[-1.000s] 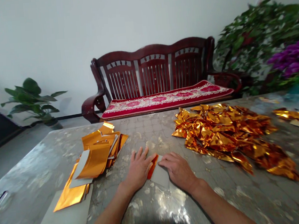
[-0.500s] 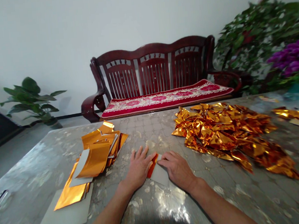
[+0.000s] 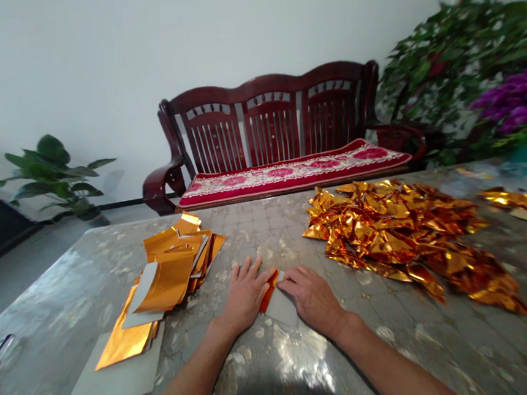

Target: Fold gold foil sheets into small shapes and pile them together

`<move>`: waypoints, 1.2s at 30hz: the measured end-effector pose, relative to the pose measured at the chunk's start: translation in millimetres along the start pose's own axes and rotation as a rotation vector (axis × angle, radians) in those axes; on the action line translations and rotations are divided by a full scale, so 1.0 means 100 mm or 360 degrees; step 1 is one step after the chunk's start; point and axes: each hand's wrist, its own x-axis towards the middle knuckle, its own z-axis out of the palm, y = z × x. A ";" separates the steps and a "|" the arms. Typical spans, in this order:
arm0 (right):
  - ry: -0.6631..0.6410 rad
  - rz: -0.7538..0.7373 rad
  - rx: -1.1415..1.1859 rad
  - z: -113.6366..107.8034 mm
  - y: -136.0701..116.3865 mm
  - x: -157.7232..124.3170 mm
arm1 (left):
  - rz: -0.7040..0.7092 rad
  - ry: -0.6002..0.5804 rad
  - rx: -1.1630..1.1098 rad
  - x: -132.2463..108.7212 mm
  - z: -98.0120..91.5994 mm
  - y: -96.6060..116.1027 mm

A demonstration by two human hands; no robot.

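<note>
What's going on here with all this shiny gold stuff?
A person sits at a glossy patterned table, working with bare hands. The left hand and right hand lie flat on either side of a small piece of orange foil and grey card, touching it. To the left lies a loose stack of gold foil sheets; to the right, a large heap of crumpled gold foil.

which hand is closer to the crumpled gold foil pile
The right hand is nearer, resting just left of the crumpled gold foil pile without touching it. The left hand is farther, beyond the grey card with orange foil.
</note>
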 end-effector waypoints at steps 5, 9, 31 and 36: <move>-0.0080 -0.0029 -0.0078 -0.05 -0.04 0.02 | 0.0001 0.0284 -0.0128 -0.03 -0.01 -0.02; -0.0112 -0.0026 -0.0115 -0.09 -0.08 0.02 | 0.0137 0.0832 -0.0290 -0.23 -0.21 0.11; 0.0035 -0.0012 -0.0207 -0.01 0.00 0.04 | 0.0527 0.0109 0.0068 -0.57 -0.13 0.77; -0.0051 0.0049 -0.0195 -0.05 -0.02 0.07 | 0.0331 0.0213 0.0218 -0.51 -0.01 0.74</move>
